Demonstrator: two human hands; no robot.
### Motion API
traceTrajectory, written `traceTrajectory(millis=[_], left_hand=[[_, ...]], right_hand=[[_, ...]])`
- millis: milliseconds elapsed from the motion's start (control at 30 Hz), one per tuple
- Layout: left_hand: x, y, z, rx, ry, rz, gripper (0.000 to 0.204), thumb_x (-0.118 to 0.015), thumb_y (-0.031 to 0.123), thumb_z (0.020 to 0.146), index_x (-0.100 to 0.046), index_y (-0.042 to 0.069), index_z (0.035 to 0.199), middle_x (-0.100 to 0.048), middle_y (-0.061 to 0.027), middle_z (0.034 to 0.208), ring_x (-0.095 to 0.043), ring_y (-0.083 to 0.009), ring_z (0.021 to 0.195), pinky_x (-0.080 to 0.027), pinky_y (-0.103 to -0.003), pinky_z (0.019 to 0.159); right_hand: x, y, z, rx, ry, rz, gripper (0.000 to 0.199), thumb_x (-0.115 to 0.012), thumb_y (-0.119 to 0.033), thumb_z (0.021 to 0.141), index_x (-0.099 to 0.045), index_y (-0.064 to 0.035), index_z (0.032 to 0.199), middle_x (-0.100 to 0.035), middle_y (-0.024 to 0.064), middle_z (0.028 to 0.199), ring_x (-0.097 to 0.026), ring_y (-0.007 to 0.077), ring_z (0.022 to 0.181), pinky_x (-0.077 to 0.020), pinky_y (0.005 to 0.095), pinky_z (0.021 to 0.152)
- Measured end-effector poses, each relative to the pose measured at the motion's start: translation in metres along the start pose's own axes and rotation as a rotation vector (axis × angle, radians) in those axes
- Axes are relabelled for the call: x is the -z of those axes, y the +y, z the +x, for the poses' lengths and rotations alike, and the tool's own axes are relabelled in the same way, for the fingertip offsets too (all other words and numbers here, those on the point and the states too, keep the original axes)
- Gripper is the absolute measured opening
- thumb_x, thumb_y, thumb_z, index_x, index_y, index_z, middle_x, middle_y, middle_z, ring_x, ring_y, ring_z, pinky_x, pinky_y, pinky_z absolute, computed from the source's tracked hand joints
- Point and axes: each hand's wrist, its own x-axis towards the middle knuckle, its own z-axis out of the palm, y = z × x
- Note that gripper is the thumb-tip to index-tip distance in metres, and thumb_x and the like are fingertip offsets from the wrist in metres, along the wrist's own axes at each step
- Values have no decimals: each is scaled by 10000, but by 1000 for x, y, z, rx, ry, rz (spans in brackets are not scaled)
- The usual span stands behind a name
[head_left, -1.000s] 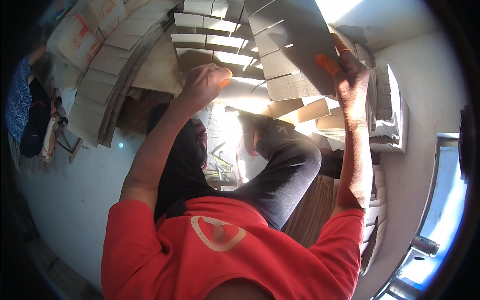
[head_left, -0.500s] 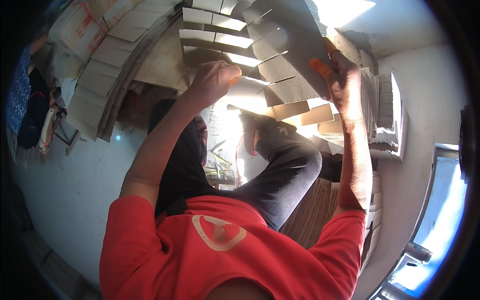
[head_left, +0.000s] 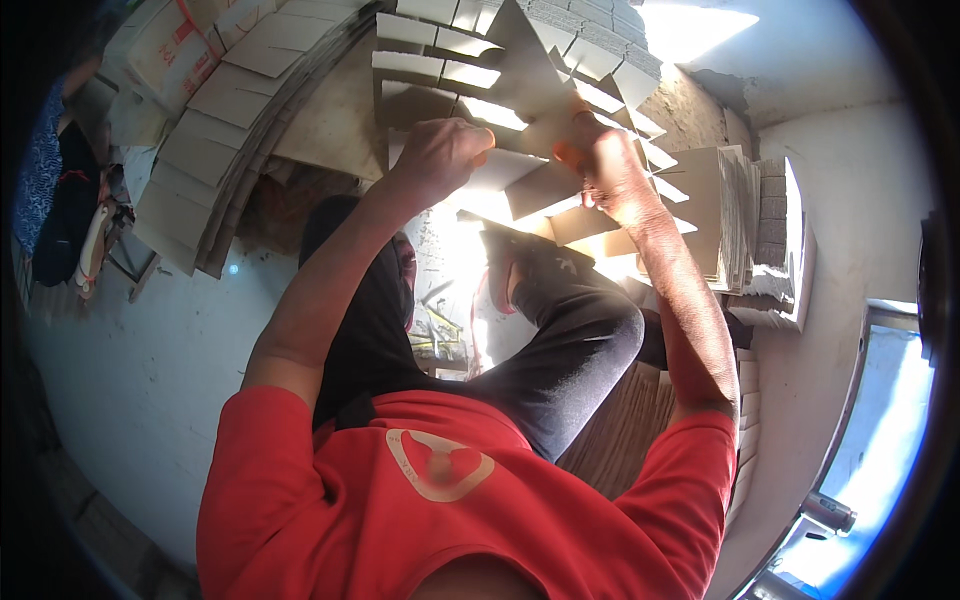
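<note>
Brown corrugated cardboard, a flat slotted divider sheet [head_left: 520, 80], is held up between both hands over the person's bent knee in dark trousers [head_left: 590, 320]. The left hand [head_left: 435, 155] is curled into a closed grip on the sheet's lower edge; the right hand [head_left: 600, 165] pinches its right edge, apparently to keep it steady. Left of the sheet leans a fanned stack of flat cardboard blanks [head_left: 210, 130]; right of it stands a pile of cut cardboard pieces [head_left: 725, 210]. Open room lies only below the sheet.
</note>
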Motion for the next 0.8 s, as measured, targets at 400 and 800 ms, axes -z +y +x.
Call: traceTrajectory(millis=[400,800], left_hand=[[1,5,-2,-8,5,21,232,-686,73,712,-653,25,937,-638,-134,826,-622,-295,810,-491,-388,712],[30,-11,-17,29,52,170,467,-725,76,709,-606,31,1158,-632,-126,1076,-569,-276,1026,-455,-364,883]], right_hand=[[-15,18,-19,123,10,-249,426,-542,-122,882,-469,-85,1300,-655,197,871,-652,323,845,-522,387,721],[66,237,-137,-570,665,-1055,484,-715,-344,744,-549,-63,1101,-563,134,1067,-503,306,1067,-444,481,829]])
